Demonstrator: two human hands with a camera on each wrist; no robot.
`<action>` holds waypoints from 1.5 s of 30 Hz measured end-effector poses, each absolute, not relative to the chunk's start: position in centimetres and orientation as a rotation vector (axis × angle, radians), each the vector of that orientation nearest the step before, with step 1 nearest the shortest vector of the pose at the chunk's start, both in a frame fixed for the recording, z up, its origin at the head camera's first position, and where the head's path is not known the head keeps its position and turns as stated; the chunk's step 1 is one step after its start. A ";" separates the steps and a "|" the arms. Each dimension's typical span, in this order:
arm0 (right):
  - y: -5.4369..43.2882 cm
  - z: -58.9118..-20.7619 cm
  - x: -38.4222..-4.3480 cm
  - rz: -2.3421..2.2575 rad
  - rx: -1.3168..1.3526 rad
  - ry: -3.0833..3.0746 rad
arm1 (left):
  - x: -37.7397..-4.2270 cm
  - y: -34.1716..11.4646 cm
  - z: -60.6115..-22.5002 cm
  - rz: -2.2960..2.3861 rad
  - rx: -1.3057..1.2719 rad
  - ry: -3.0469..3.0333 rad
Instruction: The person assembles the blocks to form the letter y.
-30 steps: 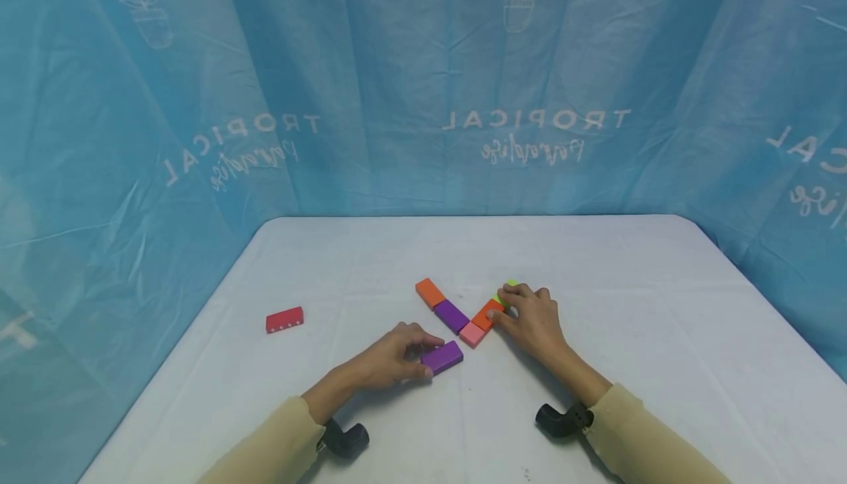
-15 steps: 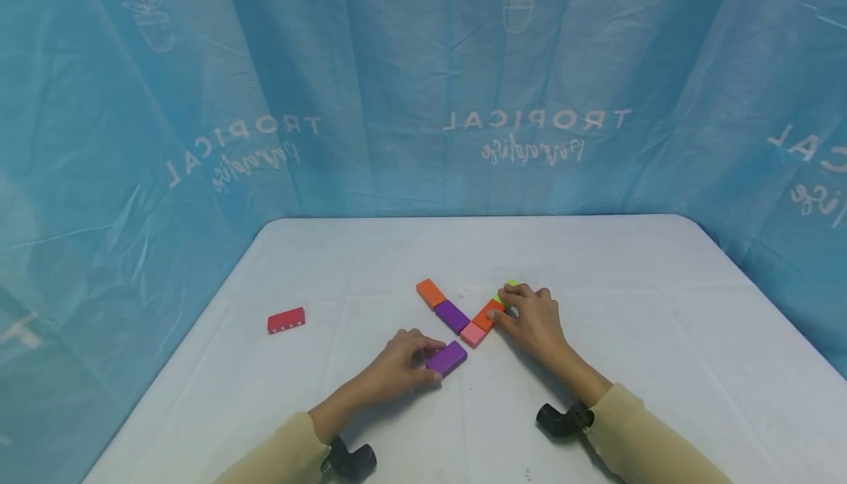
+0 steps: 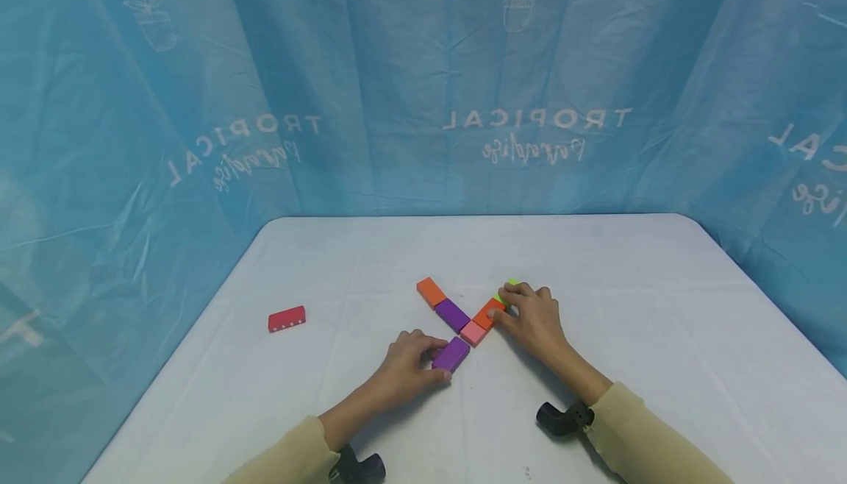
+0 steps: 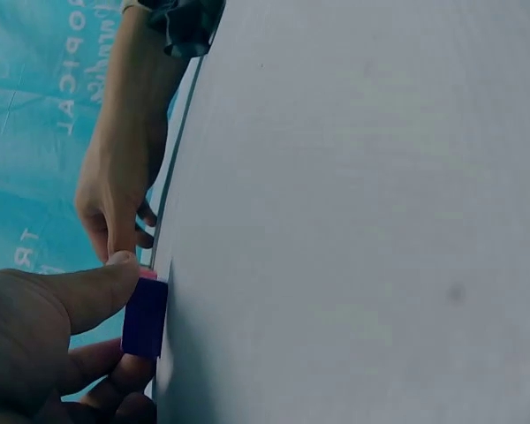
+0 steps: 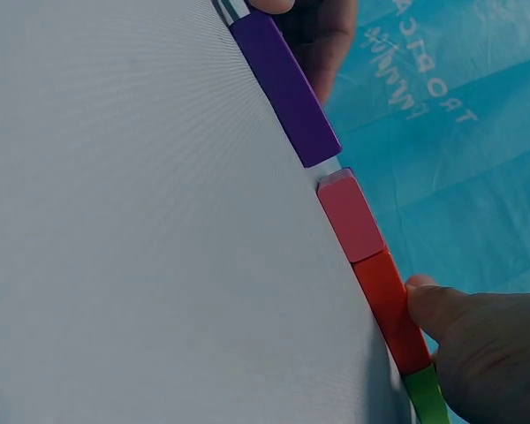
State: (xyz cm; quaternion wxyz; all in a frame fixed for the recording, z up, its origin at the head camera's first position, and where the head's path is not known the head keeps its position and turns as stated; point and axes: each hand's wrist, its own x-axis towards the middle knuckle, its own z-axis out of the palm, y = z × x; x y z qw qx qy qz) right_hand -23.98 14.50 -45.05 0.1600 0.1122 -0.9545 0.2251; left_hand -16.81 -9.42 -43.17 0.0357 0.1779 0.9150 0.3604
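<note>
My left hand (image 3: 412, 365) pinches a purple domino (image 3: 451, 355) between thumb and fingers, close to the near corner of a pink domino (image 3: 473, 333). In the right wrist view, a small gap separates the held purple domino (image 5: 287, 93) from the pink domino (image 5: 352, 216). My right hand (image 3: 534, 320) grips the right arm of the V-shaped row, thumb against an orange domino (image 5: 393, 314) and fingers over a green domino (image 5: 426, 397), which they partly hide. Another purple domino (image 3: 452, 315) and an orange domino (image 3: 431, 292) form the left arm.
A red domino (image 3: 287, 319) with white dots along its side lies apart on the left of the white-covered table (image 3: 370, 248). Blue printed curtain (image 3: 397, 87) hangs behind and beside the table. Black wrist cameras (image 3: 564, 421) hang under both wrists.
My left hand has moved slightly right, bringing the purple domino closer to the pink one and turning it more in line with the right arm. The right hand has stayed in place.
</note>
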 end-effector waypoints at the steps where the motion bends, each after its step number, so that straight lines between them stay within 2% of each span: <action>1: 14.5 -45.1 -24.0 0.645 0.321 -2.726 | -16.8 -9.3 -43.2 1.100 0.542 2.816; 30: 14.6 -45.2 -24.1 0.645 0.336 -2.710 | -16.8 -8.4 -43.1 1.127 0.488 2.824; 45: 14.7 -45.3 -24.1 0.654 0.351 -2.699 | -17.5 -10.7 -41.7 1.278 0.356 2.810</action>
